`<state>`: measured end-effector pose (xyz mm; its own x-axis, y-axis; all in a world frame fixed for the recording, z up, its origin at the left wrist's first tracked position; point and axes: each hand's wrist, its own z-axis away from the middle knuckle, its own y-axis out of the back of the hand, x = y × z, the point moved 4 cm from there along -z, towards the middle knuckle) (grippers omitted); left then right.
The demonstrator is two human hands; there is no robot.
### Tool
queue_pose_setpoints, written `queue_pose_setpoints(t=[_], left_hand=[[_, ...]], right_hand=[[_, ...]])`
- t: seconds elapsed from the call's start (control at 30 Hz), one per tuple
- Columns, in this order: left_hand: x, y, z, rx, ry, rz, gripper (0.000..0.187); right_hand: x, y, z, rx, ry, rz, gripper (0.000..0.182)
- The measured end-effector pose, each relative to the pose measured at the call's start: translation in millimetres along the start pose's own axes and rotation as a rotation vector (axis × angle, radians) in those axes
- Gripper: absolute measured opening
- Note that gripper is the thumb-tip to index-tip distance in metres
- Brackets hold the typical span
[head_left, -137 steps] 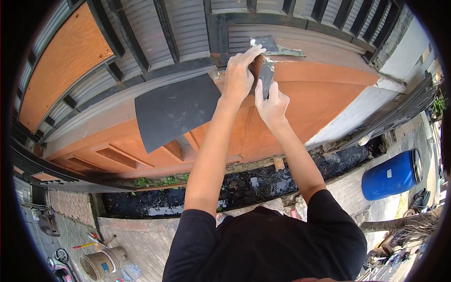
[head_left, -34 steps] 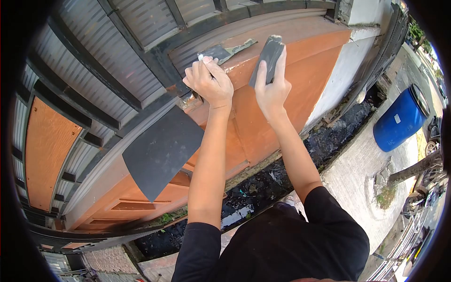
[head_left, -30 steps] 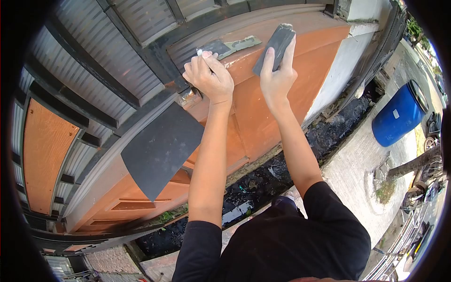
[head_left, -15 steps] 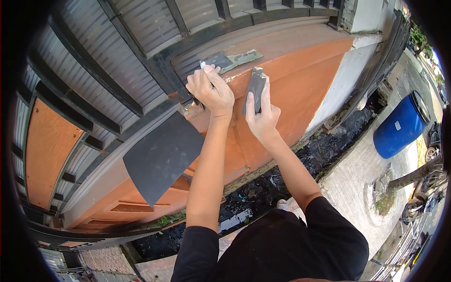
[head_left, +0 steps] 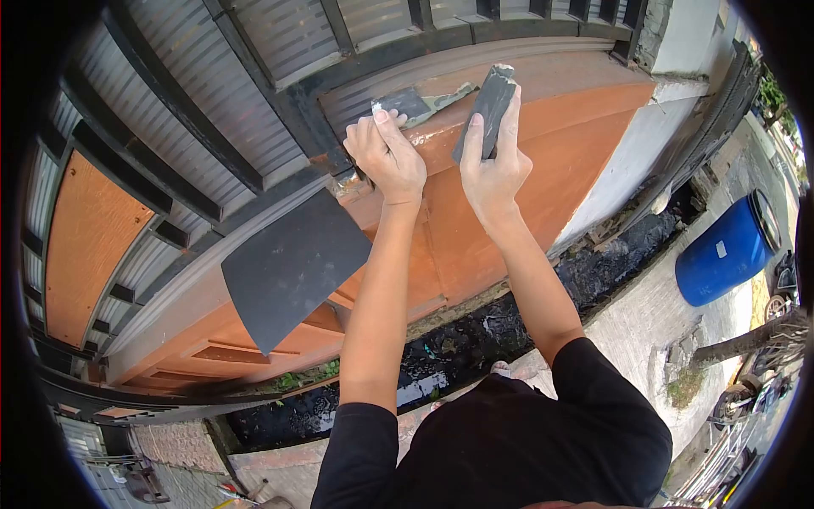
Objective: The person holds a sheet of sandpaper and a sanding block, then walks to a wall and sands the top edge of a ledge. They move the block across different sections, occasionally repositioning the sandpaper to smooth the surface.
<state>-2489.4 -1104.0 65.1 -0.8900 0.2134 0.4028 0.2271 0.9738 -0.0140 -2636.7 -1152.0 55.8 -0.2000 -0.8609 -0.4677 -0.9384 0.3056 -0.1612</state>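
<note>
My right hand (head_left: 496,174) grips a dark grey flat block (head_left: 489,110), thumb on one side and fingers on the other. The block points upward in front of the orange wall, its top end pale and crusty. My left hand (head_left: 387,157) is closed, fingers curled, at the edge of the ledge. Its thumb is at the whitish corner of a dark grey flat piece (head_left: 403,105) with an olive-green, rough-edged part. Whatever lies inside the left fist is hidden; a dark bit shows below it. Left of my left forearm, a black sheet (head_left: 297,263) hangs over the ledge.
Black metal bars (head_left: 237,51) over corrugated panels rise behind the orange wall (head_left: 551,161). A gutter of dark water (head_left: 462,343) runs along the wall's foot. A blue barrel (head_left: 725,250) stands on the concrete pavement (head_left: 632,335) to the right, near a tree trunk (head_left: 746,339).
My right hand has raised the dark grey block up and to the right, away from the wall's face. My left hand stays by the ledge. The view has shifted slightly.
</note>
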Motion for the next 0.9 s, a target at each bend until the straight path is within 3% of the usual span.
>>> queue_pose_setpoints(t=[0.03, 0.1, 0.2, 0.3, 0.37, 0.47, 0.57, 0.6, 0.7, 0.77, 0.87, 0.9], left_hand=[[0, 1, 1, 0.007, 0.001, -0.006, 0.048], [1, 0, -2, 0.008, -0.019, -0.007, 0.049], [1, -2, -6, 0.014, -0.020, 0.001, 0.049], [2, -2, -3, 0.014, 0.009, 0.008, 0.050], [2, 2, 5, 0.006, 0.034, 0.001, 0.050], [-3, -1, 0, 0.014, -0.007, -0.023, 0.050], [-1, -2, 0, 0.027, -0.001, 0.000, 0.050], [1, -1, 0, 0.030, 0.004, 0.002, 0.050], [2, -1, 0, 0.038, -0.008, -0.007, 0.050], [1, 0, -3, 0.039, -0.027, -0.025, 0.049], [0, -1, -1, 0.036, -0.034, -0.038, 0.048], [0, -2, 0, 0.042, -0.039, -0.025, 0.047]], right_hand=[[4, 4, 25, -0.005, 0.003, -0.008, 0.066], [-8, 9, 78, -0.213, 0.297, 0.073, 0.066], [4, 6, 70, -0.177, 0.368, 0.084, 0.066], [-8, -3, 8, -0.112, 0.166, 0.032, 0.066], [0, 1, 37, -0.066, 0.175, 0.017, 0.066], [5, 12, 90, -0.290, 0.320, 0.098, 0.067], [3, 4, 47, -0.173, 0.358, 0.120, 0.064], [-5, -1, 21, -0.129, 0.257, 0.085, 0.064], [-6, -3, 28, -0.106, 0.227, 0.043, 0.062], [4, 8, 83, -0.238, 0.350, 0.063, 0.060], [19, 12, 74, -0.291, 0.399, 0.087, 0.060], [23, 9, 33, -0.152, 0.305, 0.094, 0.059]])
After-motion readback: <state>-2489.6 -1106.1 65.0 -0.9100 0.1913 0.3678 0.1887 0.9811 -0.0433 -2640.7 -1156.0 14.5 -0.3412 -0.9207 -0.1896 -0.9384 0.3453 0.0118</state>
